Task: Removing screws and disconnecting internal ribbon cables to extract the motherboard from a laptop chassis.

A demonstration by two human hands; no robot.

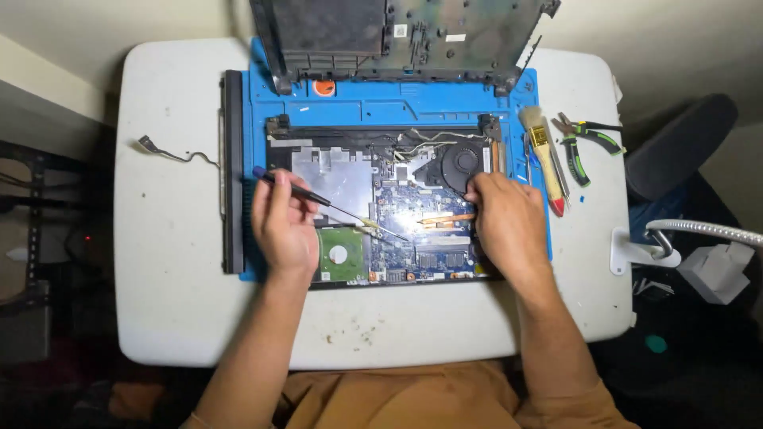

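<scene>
While my forearms come in from the near edge of the white table [175, 318], both hands sit over the opened laptop base [381, 206], which lies on a blue work mat [381, 107]. My left hand [284, 225] is curled around a screwdriver [318, 199] with a dark handle and purple cap; its shaft slants right and down toward the blue motherboard [405, 218], tip near the board's middle. Just beside that hand lies the green hard drive board [342, 254]. My right hand [507, 222] rests palm down on the board's right part, fingers bent, touching near the copper heat pipe [445, 218]; I cannot tell whether it pinches anything. Beyond its fingertips sits the round black fan [462, 163]. Right of the mat's edge lie a brush [544, 159] and green-handled pliers [584, 139]. Farthest off, the removed bottom cover [397, 36] stands tilted.
</scene>
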